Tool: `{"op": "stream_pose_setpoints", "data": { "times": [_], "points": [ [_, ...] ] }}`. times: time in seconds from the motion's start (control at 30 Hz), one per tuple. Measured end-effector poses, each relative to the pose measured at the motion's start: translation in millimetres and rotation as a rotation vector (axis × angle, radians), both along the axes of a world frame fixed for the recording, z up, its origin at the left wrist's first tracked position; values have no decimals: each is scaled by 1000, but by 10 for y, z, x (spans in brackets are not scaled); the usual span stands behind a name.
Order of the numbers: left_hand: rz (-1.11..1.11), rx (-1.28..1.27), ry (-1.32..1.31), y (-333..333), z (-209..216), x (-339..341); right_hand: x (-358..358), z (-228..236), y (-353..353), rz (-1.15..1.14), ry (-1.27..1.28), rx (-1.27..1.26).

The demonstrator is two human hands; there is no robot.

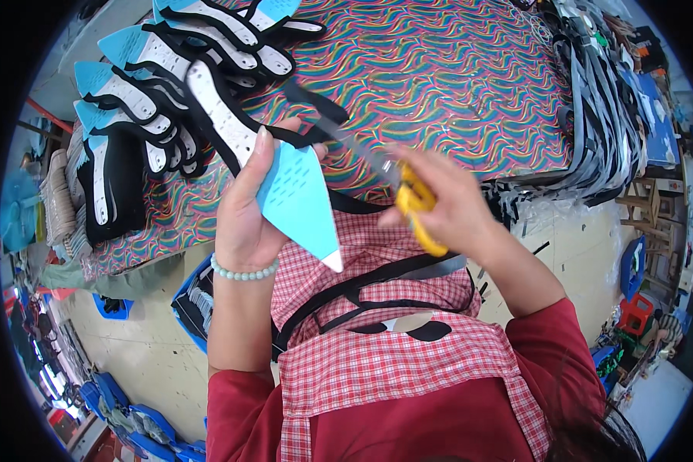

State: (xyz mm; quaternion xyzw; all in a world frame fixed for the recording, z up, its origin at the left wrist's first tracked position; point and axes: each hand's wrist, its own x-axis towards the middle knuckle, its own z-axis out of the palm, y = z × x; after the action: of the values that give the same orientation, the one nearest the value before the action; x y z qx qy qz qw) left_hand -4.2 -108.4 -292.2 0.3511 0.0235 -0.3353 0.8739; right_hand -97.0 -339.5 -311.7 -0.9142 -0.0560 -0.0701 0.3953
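**Operator:** Head view has both hands up over the lap. I see the left hand (248, 212) pinching a shoe-upper panel of light blue perforated fabric with white and black trim (285, 181), thumb on the blue face, fingers behind. It hangs at the near edge of the table with the swirled multicolour cloth (454, 85).

**Second:** And the right?

**Operator:** The right hand (446, 208) is curled tight round the yellow-handled scissors (408, 196). I make out the blades reaching left toward the black strap at the panel's far end, but they are blurred, so I cannot tell how far they gape.

**Second:** Risks?

**Operator:** I judge the blades sit near the left thumb; a slip could nick it. A loose pinch could let the panel twist, and the cut would stray into the blue fabric. Black offcuts already lie on the red-checked apron (377, 339).

**Second:** Anything else close?

**Operator:** Far left, a fanned stack of matching blue, white and black panels (169, 85).
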Motion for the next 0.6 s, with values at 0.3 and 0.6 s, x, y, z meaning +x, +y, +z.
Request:
{"op": "stream_pose_setpoints", "data": {
  "times": [0.3, 0.6],
  "points": [
    [24, 382, -588, -284, -100, -112, 398, 245, -197, -77, -117, 208],
    [75, -222, -621, -125, 272, 204, 236, -144, 213, 153, -86, 151]
  ]
}}
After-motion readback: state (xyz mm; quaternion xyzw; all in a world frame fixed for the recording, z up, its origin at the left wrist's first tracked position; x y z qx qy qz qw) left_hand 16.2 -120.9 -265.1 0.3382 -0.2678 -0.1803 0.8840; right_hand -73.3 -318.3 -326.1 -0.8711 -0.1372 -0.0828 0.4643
